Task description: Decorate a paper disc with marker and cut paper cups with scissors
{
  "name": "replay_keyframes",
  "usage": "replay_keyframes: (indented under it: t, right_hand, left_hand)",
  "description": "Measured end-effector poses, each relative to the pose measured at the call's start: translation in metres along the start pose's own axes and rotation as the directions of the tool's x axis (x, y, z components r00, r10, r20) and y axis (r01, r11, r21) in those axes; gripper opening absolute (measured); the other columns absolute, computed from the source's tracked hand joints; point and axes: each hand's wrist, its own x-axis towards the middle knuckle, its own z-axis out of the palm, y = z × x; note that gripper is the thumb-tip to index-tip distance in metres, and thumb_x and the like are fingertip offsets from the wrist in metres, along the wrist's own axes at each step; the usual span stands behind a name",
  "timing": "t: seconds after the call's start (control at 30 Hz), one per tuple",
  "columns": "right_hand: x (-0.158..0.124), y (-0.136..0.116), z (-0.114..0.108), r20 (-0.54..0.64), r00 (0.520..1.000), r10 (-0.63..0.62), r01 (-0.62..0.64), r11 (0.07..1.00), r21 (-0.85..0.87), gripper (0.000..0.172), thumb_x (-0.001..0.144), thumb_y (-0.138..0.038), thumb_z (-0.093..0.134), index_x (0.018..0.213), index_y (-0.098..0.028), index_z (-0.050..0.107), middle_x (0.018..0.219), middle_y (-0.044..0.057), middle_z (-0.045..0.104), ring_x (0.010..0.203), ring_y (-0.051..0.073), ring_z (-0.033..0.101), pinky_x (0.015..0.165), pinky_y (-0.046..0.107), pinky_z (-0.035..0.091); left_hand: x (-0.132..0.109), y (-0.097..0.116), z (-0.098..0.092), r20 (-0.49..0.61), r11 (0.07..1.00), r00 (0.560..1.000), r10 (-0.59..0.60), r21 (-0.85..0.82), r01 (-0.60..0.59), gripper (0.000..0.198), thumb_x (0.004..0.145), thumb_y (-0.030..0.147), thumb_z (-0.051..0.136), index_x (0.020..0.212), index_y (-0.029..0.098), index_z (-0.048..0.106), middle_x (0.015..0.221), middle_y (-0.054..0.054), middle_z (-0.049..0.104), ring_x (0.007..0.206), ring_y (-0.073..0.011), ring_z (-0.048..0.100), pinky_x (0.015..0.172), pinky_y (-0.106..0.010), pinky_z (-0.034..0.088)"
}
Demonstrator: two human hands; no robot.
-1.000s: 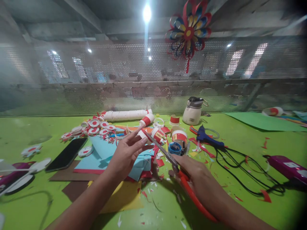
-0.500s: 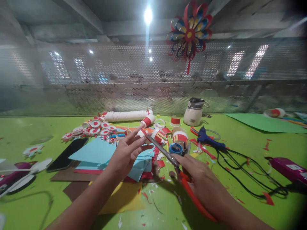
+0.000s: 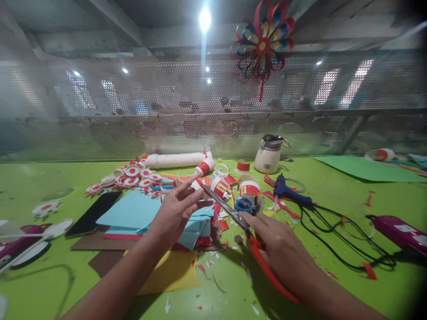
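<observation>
My left hand (image 3: 176, 211) pinches a small red-and-white piece of paper cup (image 3: 197, 186) between thumb and fingers. My right hand (image 3: 278, 244) is wrapped round the orange handles of a pair of scissors (image 3: 230, 211). Their metal blades point up and left, with the tips at the cup piece by my left thumb. Whether the blades are closed on it, I cannot tell. Beneath my left hand lie light blue paper sheets (image 3: 128, 211). Just past the scissors are cut paper cups (image 3: 249, 189) and a blue tape roll (image 3: 243, 204).
A blue glue gun (image 3: 288, 191) with a black cord lies right, near a purple device (image 3: 398, 231). Left are a phone (image 3: 95, 213) and a pile of red-and-white paper discs (image 3: 131, 175). A white jug (image 3: 267, 155) stands behind. Paper scraps litter the green table (image 3: 333, 293).
Both hands keep nearly the same pose. The scissor tips have shifted very slightly against the cup piece, and the whole view has moved a little.
</observation>
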Motion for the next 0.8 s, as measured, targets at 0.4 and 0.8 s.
replay_keyframes:
  t: [0.4,0.8]
  right_hand:
    - [0.0009,0.0017,0.0052,0.022,0.999,0.031,-0.031,1.000,-0.003,0.038,0.085,-0.015,0.051,0.120,-0.014,0.064,0.096,0.015,0.072,0.081,0.028,0.069,0.072,0.044,0.057]
    - [0.0030,0.0011,0.0045,0.128,0.988,0.085,-0.090,0.995,0.031,0.045,0.086,-0.015,0.049,0.130,-0.017,0.058,0.105,0.014,0.069,0.095,0.030,0.066,0.080,0.046,0.055]
  left_hand:
    - [0.0005,0.0028,0.0024,-0.068,0.999,0.997,-0.021,-0.034,0.019,0.049,0.075,0.022,0.076,0.122,0.017,0.065,0.097,-0.009,0.073,0.086,-0.0188,0.067,0.081,-0.036,0.058]
    - [0.0027,-0.0022,-0.0013,-0.044,0.999,0.999,0.022,0.025,-0.021,0.051,0.074,0.023,0.078,0.123,0.021,0.065,0.088,-0.006,0.069,0.088,-0.0196,0.064,0.085,-0.040,0.056]
